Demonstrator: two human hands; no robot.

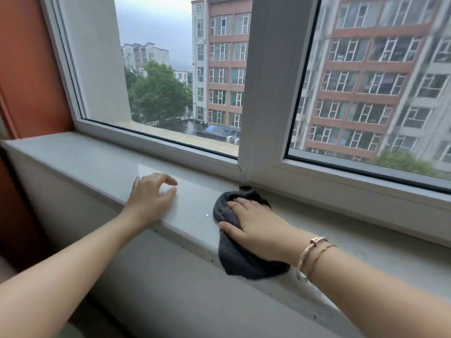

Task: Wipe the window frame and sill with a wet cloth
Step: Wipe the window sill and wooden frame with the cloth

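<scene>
A dark grey cloth (240,261) lies bunched on the pale stone sill (97,164), just below the white window frame (266,98) and its central upright. My right hand (258,228) presses flat on the cloth with its fingers spread, thumb along the cloth's left edge. Part of the cloth hangs toward the sill's front edge. My left hand (152,196) rests on the bare sill to the left of the cloth, fingers loosely bent, holding nothing.
An orange wall (29,69) closes off the sill's left end. Two glass panes show apartment blocks and trees outside. Dark specks dot the sill's front edge (305,301). Below the sill runs a plain pale wall.
</scene>
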